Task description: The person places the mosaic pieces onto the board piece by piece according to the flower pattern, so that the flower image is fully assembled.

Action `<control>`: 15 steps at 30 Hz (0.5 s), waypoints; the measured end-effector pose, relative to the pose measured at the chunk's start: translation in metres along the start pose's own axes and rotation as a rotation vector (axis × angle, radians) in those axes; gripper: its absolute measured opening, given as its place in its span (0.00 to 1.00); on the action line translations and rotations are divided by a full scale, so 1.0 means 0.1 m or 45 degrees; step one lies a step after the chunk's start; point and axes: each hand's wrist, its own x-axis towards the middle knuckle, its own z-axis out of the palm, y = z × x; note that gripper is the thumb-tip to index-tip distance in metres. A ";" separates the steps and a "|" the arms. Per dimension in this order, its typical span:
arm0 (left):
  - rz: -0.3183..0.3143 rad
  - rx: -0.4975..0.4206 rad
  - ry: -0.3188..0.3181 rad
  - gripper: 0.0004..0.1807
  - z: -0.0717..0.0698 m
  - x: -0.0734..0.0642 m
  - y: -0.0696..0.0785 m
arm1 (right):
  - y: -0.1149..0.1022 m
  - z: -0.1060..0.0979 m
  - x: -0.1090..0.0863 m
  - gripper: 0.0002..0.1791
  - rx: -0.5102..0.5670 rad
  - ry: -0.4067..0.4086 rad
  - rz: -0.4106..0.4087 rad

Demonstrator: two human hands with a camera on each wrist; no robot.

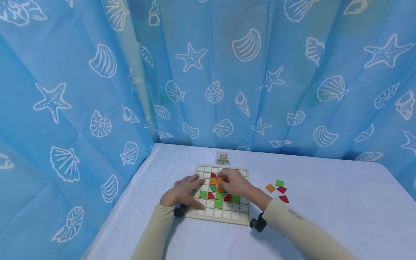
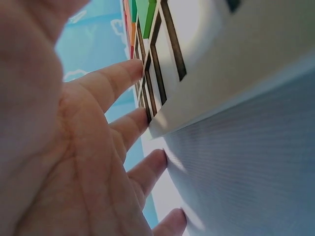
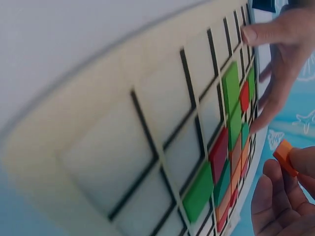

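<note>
A pale square grid board [image 1: 224,219] lies on the table, with red, orange, green and teal tiles set in its middle cells. My left hand [image 1: 185,191] rests spread over the board's left side; in the left wrist view, two fingertips [image 2: 134,70] meet the grid and two more reach past its edge. Above the tiles, my right hand [image 1: 235,183] pinches a small orange tile [image 3: 284,156] between thumb and finger, best seen in the right wrist view. Green tiles [image 1: 219,204] and red curved-edge pieces [image 1: 210,196] stand in the rows nearer me.
A small printed pattern card [image 1: 223,158] lies behind the board. Right of it are loose pieces: a green square [image 1: 280,183], an orange square [image 1: 270,188] and two red curved pieces [image 1: 284,199]. A blue shell-print curtain [image 1: 201,104] hangs behind the white table [image 1: 331,202].
</note>
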 end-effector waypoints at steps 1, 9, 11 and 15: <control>0.005 0.004 0.002 0.55 0.00 0.00 0.00 | -0.01 0.02 -0.01 0.10 0.010 -0.001 -0.002; -0.014 0.032 0.013 0.54 0.00 0.02 0.01 | -0.07 0.18 -0.04 0.07 0.099 -0.081 -0.051; -0.015 0.029 0.005 0.54 0.01 0.03 0.01 | -0.06 0.21 -0.06 0.06 0.101 -0.095 -0.049; -0.025 0.042 0.002 0.55 0.03 0.04 0.00 | -0.06 0.27 -0.11 0.05 0.091 -0.118 -0.053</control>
